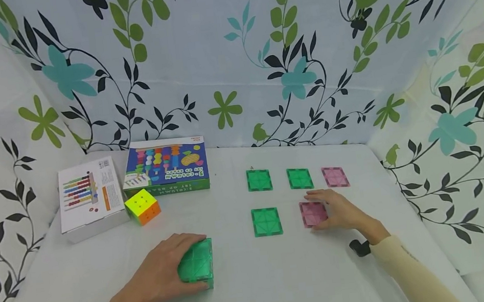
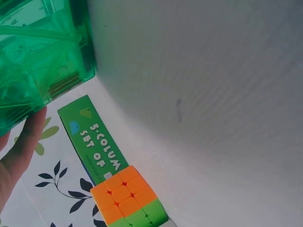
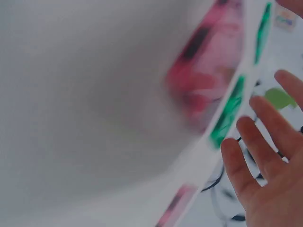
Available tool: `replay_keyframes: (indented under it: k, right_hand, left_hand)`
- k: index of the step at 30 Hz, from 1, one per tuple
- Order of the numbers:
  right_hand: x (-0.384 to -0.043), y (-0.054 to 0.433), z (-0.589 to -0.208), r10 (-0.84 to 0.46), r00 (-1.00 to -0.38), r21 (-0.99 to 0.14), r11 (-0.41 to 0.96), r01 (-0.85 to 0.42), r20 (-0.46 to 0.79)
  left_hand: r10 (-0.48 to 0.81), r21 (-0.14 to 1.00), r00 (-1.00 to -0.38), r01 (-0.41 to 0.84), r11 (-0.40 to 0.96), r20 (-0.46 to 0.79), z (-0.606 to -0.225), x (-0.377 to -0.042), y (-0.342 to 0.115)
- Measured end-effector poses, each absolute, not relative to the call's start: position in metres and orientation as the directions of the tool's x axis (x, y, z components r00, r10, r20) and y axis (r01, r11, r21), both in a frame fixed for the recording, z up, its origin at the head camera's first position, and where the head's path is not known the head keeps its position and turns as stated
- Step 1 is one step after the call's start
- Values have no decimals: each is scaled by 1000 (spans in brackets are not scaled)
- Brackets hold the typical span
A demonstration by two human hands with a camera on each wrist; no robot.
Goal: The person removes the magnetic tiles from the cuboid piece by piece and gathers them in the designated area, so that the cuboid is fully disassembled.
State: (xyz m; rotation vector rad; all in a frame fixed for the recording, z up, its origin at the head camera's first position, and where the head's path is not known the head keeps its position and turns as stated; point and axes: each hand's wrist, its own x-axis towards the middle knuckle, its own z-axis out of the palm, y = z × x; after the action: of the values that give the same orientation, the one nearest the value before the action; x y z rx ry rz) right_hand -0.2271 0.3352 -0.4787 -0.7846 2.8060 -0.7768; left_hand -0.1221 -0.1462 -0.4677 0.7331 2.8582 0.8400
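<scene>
My left hand [image 1: 165, 267] grips a green see-through block of magnetic tiles [image 1: 198, 261] from its left side, fingers along the far edge and thumb along the near one. In the left wrist view, the block [image 2: 42, 61] fills the upper left corner above a finger. My right hand [image 1: 341, 209] reaches around a pink magnetic tile [image 1: 312, 213] that lies flat, fingers beyond it and thumb at its near edge. The right wrist view has those fingers [image 3: 265, 156] spread and fairly straight, apart from the blurred pink tile [image 3: 208, 71].
Left of the pink tile lies a green tile [image 1: 267, 222]. Behind are two more green tiles [image 1: 259, 180] [image 1: 300, 178] and another pink tile [image 1: 335, 177]. At the back left stand a puzzle cube [image 1: 143, 206], a white box [image 1: 92, 196] and a blue-green toy box [image 1: 166, 166].
</scene>
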Motion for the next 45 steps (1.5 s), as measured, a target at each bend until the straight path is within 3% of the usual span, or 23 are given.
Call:
replay_keyframes:
  k: [4, 9, 12, 16, 25, 31, 38, 45]
  right_hand:
    - [-210, 298, -466, -528, -839, -514, 687, -514, 132]
    - [-181, 232, -453, -622, -747, -484, 592, -645, 234]
    - [-166, 197, -447, -683, -687, -483, 528, -699, 248]
    - [-152, 158, -442, -727, -654, -526, 481, -702, 208]
    - [-142, 102, -448, -679, -730, -618, 543, -569, 76]
    - [-140, 92, -456, -640, -763, -766, 444, -465, 92]
    - [-139, 87, -461, -577, -816, -928, 327, -177, -47]
    - [-136, 82, -461, -551, -822, -968, 249, 2, -143]
  left_hand:
    - [460, 521, -885, 425, 740, 67, -468, -120, -146]
    - [453, 520, -889, 420, 744, 69, -468, -118, -145]
    - [454, 517, -888, 420, 746, 67, -467, -119, -145]
    - [455, 523, -888, 422, 740, 72, -467, -120, -144]
    - [403, 586, -912, 370, 721, 80, -475, -119, -147]
    - [384, 623, -923, 315, 716, 25, -477, -116, -155]
    - [396, 616, -918, 312, 723, 0, -474, -117, -159]
    - [402, 591, -916, 329, 737, 8, -475, -117, -158]
